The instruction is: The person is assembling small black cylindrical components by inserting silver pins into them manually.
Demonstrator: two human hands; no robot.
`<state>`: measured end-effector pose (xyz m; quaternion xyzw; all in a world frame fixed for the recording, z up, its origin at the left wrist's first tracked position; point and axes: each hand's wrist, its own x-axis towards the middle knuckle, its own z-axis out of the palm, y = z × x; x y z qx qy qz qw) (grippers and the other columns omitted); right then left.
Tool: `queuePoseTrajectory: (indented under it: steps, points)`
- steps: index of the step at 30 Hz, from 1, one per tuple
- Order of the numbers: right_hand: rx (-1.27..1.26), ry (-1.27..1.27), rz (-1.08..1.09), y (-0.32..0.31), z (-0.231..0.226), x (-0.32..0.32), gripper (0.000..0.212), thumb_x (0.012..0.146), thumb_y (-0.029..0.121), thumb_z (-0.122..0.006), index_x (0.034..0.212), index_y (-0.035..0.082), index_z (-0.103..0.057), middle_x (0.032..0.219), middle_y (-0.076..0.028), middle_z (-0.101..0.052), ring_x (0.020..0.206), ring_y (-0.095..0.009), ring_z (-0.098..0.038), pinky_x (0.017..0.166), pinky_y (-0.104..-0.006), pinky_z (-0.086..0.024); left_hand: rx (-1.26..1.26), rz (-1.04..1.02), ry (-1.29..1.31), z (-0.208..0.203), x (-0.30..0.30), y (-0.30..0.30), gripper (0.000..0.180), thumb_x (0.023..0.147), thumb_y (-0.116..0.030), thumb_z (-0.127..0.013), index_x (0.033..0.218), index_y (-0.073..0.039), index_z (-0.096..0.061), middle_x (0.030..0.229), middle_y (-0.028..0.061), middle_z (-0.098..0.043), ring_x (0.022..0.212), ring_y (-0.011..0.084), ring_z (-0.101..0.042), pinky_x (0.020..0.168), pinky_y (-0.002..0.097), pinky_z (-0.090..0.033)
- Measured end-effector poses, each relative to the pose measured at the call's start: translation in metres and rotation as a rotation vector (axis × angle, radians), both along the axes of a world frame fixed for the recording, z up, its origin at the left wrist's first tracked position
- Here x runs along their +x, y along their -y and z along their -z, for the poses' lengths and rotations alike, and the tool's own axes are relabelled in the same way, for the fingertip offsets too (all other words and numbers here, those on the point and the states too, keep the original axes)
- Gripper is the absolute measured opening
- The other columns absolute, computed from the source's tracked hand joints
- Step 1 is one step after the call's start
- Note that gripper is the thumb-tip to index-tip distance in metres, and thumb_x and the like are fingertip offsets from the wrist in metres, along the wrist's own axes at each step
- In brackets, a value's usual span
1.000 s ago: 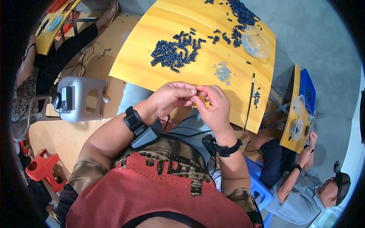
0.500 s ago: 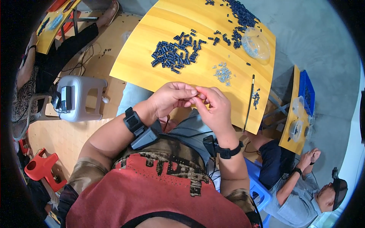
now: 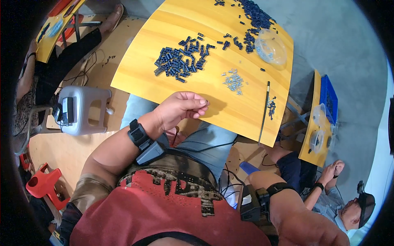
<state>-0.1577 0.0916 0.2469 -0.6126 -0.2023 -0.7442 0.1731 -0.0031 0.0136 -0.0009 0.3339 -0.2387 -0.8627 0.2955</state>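
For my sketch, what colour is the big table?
The table is yellow, wood-grained, as the head view shows.

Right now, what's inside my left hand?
Your left hand pinches a small dark piece. Only a bit of it pokes out; the rest, and anything deeper in the grip, is covered.

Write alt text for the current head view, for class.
A person's left hand pinches a tiny dark piece at a yellow table; the right hand is at lower right. The table holds black parts, silvery pieces, a clear bowl and a black rod.
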Motion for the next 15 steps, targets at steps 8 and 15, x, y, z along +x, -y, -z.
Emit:
queuePoseTrajectory:
  steps: [8, 15]
  points:
    - [-0.014, -0.042, 0.117, 0.01, 0.002, 0.0, 0.014, 0.071, -0.005, -0.057, 0.083, 0.001, -0.054, 0.082, -0.002, -0.049, 0.08, -0.016, -0.05, 0.082, -0.0301, -0.041, 0.019, 0.014, -0.04, 0.001, -0.001, 0.003, 0.016, 0.09, -0.02, -0.06, 0.095, -0.005, -0.062, 0.088, 0.0017, -0.063, 0.078, 0.0093, -0.059, 0.071, 0.0229, -0.048]
    - [-0.007, 0.038, 0.097, 0.02, 0.005, 0.007, 0.02, 0.069, -0.009, -0.058, 0.086, 0.0, -0.055, 0.084, -0.003, -0.049, 0.08, -0.016, -0.051, 0.075, -0.0296, -0.042, 0.027, 0.01, -0.038, 0.001, -0.002, 0.006, 0.016, 0.09, -0.019, -0.059, 0.094, -0.004, -0.062, 0.087, 0.0019, -0.062, 0.081, 0.0098, -0.06, 0.072, 0.0228, -0.049]
